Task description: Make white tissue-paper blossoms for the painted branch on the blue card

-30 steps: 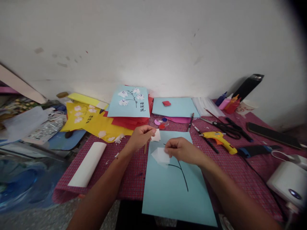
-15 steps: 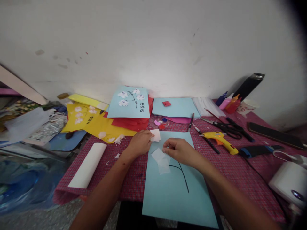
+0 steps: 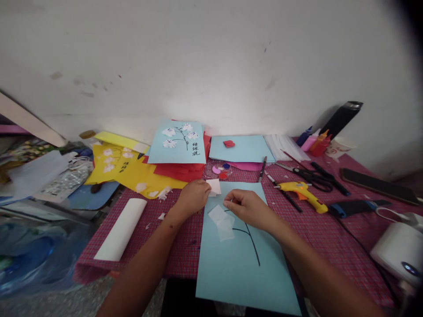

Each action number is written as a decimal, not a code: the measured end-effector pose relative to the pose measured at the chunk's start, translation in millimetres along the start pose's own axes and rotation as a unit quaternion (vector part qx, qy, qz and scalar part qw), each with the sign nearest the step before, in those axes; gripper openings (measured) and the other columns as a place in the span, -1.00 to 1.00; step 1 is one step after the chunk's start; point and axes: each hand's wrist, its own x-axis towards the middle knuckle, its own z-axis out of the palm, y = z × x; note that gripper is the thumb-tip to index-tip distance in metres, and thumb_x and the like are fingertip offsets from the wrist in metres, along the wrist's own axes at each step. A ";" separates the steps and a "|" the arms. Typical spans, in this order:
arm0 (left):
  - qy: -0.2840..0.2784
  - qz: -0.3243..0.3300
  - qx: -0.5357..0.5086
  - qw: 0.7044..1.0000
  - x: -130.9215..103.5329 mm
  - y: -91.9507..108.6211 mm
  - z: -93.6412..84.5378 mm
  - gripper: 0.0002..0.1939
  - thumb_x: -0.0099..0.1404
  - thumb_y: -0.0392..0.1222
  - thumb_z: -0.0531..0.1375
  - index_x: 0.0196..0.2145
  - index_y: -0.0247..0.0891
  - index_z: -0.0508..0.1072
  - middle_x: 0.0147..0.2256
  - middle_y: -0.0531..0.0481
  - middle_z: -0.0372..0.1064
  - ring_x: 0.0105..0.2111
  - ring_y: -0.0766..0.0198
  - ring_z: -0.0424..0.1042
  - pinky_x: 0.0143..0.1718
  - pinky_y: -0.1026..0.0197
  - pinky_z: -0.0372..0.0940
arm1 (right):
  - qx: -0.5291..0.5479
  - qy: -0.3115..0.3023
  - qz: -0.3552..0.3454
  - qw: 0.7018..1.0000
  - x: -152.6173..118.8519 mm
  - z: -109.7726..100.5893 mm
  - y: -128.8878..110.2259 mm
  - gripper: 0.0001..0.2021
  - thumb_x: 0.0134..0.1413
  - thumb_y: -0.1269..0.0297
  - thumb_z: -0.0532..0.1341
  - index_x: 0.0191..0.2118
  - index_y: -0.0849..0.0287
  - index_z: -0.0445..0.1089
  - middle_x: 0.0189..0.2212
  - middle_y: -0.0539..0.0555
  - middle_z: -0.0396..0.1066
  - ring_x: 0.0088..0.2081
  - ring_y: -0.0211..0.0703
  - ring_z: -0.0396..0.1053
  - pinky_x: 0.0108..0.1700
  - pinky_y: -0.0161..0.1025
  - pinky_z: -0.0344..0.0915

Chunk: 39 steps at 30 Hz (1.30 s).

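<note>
My left hand (image 3: 194, 197) is closed on a small stack of white paper squares (image 3: 214, 187) at the top left edge of a light blue sheet (image 3: 244, 281). Over that sheet my right hand (image 3: 247, 208) has its thumb and fingertips pinched together; whatever is between them, if anything, is too small to make out. Just left of and below those fingertips, thin white paper squares (image 3: 222, 223) lie overlapping on the sheet. A black drawn stem (image 3: 254, 246) with branches runs down the blue sheet, its upper part hidden by my right hand.
A blue card with white flowers (image 3: 176, 152) lies at the back. Right of the sheet are a yellow glue gun (image 3: 306, 195), scissors (image 3: 313, 178), pens and paint bottles (image 3: 315, 143). A white paper roll (image 3: 121, 229) lies left; a white device (image 3: 398, 251) stands right.
Both hands stay almost in place. Beside my right fingertips, a short piece of black line now shows where white paper was before.
</note>
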 end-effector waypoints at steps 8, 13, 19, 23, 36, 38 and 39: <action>0.089 -0.088 -0.164 0.979 0.3 -0.7 -4.2 -0.85 0.24 -0.22 0.13 -0.33 -0.26 0.51 -0.34 -0.06 0.48 -0.33 0.22 0.41 -0.27 0.23 0.22 | 0.004 0.028 -0.011 1.000 2.0 0.6 1.2 -0.86 0.12 0.26 0.16 -0.41 0.14 0.39 -0.56 -0.07 0.32 -0.51 -0.29 0.22 -0.47 -0.34 0.08; 0.095 -0.139 -0.353 0.920 1.7 2.0 -8.8 -0.84 0.22 -0.16 0.16 -0.37 -0.27 0.50 -0.42 0.01 0.45 -0.42 0.28 0.38 -0.38 0.27 0.20 | 0.013 0.056 -0.017 0.998 3.3 1.8 4.5 -0.86 0.12 0.26 0.16 -0.41 0.15 0.39 -0.54 -0.06 0.34 -0.50 -0.27 0.24 -0.46 -0.33 0.12; 0.041 -0.156 -0.643 0.749 1.4 10.7 -9.8 -0.81 0.14 -0.13 0.27 -0.38 -0.32 0.43 -0.48 0.03 0.40 -0.46 0.34 0.38 -0.41 0.30 0.23 | 0.093 0.125 0.020 0.988 6.0 3.6 3.6 -0.69 0.04 0.17 0.24 -0.10 0.16 0.36 -0.32 0.03 0.43 -0.48 -0.27 0.30 -0.43 -0.30 0.23; 0.004 -0.143 -0.701 0.698 0.5 17.9 -5.6 -0.82 0.08 -0.20 0.32 -0.40 -0.34 0.43 -0.51 0.03 0.39 -0.50 0.36 0.37 -0.44 0.30 0.22 | 0.216 0.098 0.048 0.970 6.9 4.0 -0.5 -0.74 0.03 0.10 0.24 -0.26 0.19 0.35 -0.50 -0.02 0.38 -0.57 -0.31 0.26 -0.54 -0.35 0.17; -0.024 -0.172 -0.675 0.717 1.9 23.7 0.8 -0.77 0.10 -0.12 0.30 -0.44 -0.39 0.49 -0.51 -0.01 0.37 -0.53 0.38 0.32 -0.48 0.30 0.20 | 0.171 0.132 0.045 0.975 6.8 4.0 -3.0 -0.75 0.11 0.15 0.18 -0.49 0.18 0.28 -0.66 -0.09 0.23 -0.61 -0.32 0.17 -0.57 -0.37 0.09; -0.014 -0.179 -0.666 0.724 2.6 23.8 1.2 -0.76 0.09 -0.11 0.30 -0.48 -0.38 0.46 -0.55 0.01 0.36 -0.56 0.39 0.30 -0.49 0.31 0.19 | 0.172 0.158 0.040 0.972 6.3 3.8 -3.1 -0.79 0.11 0.16 0.18 -0.45 0.17 0.28 -0.63 -0.08 0.23 -0.59 -0.31 0.18 -0.56 -0.36 0.10; -0.006 -0.180 -0.663 0.726 2.8 24.0 0.9 -0.75 0.09 -0.10 0.30 -0.50 -0.37 0.44 -0.56 0.02 0.35 -0.57 0.40 0.29 -0.50 0.31 0.18 | 0.167 0.180 0.035 0.969 5.9 3.6 -2.9 -0.80 0.11 0.17 0.19 -0.43 0.17 0.27 -0.61 -0.08 0.23 -0.58 -0.30 0.18 -0.55 -0.36 0.11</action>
